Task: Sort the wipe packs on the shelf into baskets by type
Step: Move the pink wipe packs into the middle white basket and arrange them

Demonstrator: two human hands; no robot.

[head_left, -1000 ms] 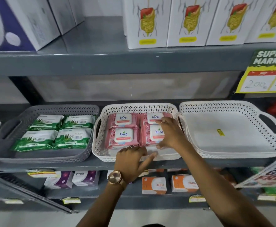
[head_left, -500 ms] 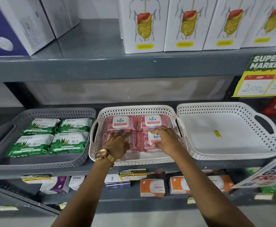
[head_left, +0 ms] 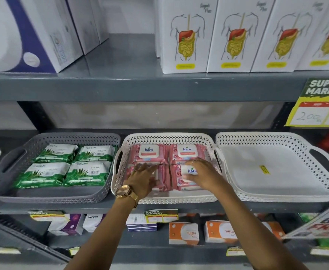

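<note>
Grey basket (head_left: 109, 191) left: four green wipe packs (head_left: 62, 166). Middle white basket (head_left: 171, 138): four pink wipe packs (head_left: 150, 152). Left hand (head_left: 143, 177) flat, fingers spread on near-left pack; right hand (head_left: 204, 172) flat on near-right. Right white basket (head_left: 276, 138) bare.

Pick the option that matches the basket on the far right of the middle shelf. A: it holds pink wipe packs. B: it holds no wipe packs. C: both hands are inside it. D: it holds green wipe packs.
B: the right white basket shows only its bare floor with a small yellow sticker, while the pink packs sit in the middle white basket and the green packs in the grey basket.
</note>
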